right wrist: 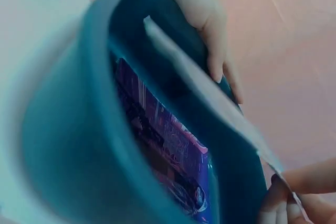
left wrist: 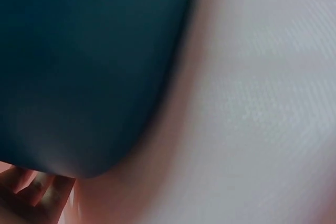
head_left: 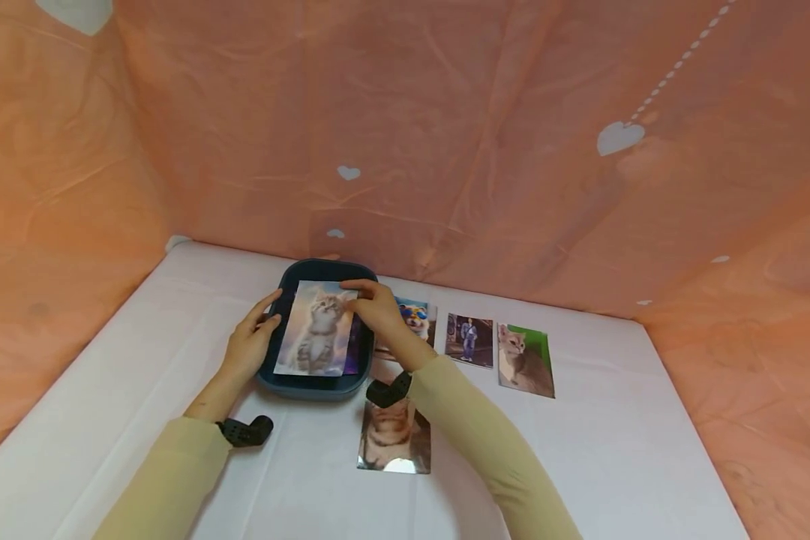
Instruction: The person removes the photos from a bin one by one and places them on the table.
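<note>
A dark teal plastic basin (head_left: 310, 390) stands on the white table, left of centre. My left hand (head_left: 248, 346) grips its left rim; in the right wrist view the thumb lies over the edge. My right hand (head_left: 381, 311) pinches the top right corner of a kitten photo card (head_left: 316, 330) between thumb and fingers. The card is held tilted over the basin's opening, as the right wrist view shows. Beneath it, a purple picture card (right wrist: 163, 135) lies on the basin floor. In the left wrist view, fingers (left wrist: 39, 192) touch the basin's outer wall.
Right of the basin lie a sunglasses-dog card (head_left: 415, 319), a card with a standing figure (head_left: 469, 340) and a cat card with green background (head_left: 526, 361). A tabby card (head_left: 394, 442) lies nearer, under the right wrist. Orange cloth (head_left: 445, 187) walls the table's back and sides.
</note>
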### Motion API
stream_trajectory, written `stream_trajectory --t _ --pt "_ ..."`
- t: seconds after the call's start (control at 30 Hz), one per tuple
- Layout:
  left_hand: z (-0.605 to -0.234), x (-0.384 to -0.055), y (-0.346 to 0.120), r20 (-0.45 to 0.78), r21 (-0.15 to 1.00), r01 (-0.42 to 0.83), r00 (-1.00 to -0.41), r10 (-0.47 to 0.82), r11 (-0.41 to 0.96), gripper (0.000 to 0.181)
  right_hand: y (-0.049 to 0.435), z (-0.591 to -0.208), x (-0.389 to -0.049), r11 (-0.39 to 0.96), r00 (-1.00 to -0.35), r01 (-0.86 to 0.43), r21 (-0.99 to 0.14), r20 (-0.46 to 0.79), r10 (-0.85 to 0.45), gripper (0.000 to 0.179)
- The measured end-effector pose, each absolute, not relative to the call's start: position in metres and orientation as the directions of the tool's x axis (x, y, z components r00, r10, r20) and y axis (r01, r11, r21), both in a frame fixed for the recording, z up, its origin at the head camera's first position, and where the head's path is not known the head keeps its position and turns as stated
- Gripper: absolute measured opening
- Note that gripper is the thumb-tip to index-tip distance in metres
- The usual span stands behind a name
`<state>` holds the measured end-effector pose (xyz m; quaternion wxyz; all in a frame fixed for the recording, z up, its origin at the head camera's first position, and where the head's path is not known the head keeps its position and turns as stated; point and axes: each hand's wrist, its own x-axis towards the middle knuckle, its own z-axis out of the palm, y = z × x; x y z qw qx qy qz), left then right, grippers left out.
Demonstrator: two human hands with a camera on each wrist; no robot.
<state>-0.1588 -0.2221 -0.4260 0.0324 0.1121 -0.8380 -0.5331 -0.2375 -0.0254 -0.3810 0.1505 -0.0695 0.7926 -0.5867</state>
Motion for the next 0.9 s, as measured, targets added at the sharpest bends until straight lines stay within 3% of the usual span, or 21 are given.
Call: stream_trajectory --t 0.3,0.9 --pt "-0.427 -0.159 -0.220 -0.069 0.907 -0.155 -0.972 -0.226 0.392 0.046 0.003 -0.374 -0.223 0.164 -0.932 0.122 -0.979 -0.170 -0.320 0.037" --pt "-0.427 -0.156 -0.222 -0.050 0.903 -0.130 -0.979 -0.200 0.409 0.047 0.072 -0.381 -0.210 0.133 -0.952 0.146 -0.980 -0.176 -0.250 0.035"
